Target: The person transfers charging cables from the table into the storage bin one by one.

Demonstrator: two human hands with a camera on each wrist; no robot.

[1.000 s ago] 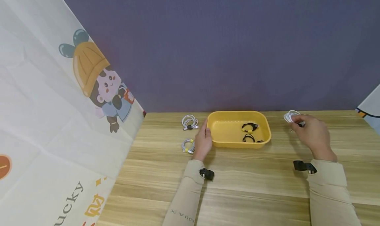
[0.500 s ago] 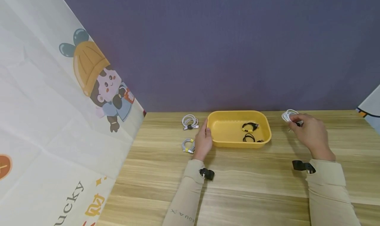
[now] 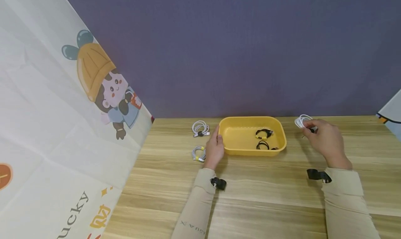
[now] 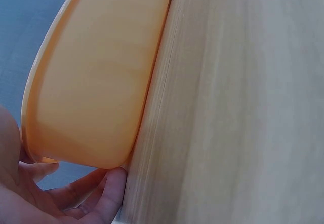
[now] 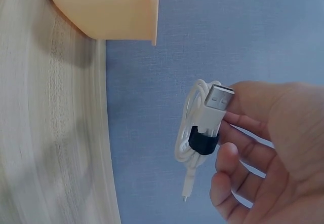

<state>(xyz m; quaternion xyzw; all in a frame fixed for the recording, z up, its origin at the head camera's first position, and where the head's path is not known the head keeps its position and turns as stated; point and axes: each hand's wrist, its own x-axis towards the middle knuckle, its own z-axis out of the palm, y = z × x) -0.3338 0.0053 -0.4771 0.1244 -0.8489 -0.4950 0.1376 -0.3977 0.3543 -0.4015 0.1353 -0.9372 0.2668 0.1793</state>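
Note:
A yellow plastic basket (image 3: 250, 152) stands on the table, and my left hand (image 3: 214, 150) grips its left end. In the left wrist view the fingers (image 4: 109, 196) lie against the basket's lower corner, with the thumb side at the rim. Right of the basket, my right hand (image 3: 329, 141) pinches a coiled white USB cable (image 5: 195, 117) above the table. A black strap (image 5: 203, 142) binds this coil; its USB plug points up and a small plug hangs below. Inside the basket lie two coiled black cables, one with a yellow tie (image 3: 261, 138), the other (image 3: 262, 145) nearer me.
Left of the basket lie a coiled white cable (image 3: 200, 129) with a dark tie and a coiled grey cable (image 3: 198, 154) with yellow ties. The wooden table (image 3: 269, 197) meets a blue-grey wall panel (image 3: 238, 58) at its back edge. A printed white sheet (image 3: 47, 120) borders the left.
My right hand has moved slightly left toward the basket, carrying the white USB cable. The left hand and the basket stay in place.

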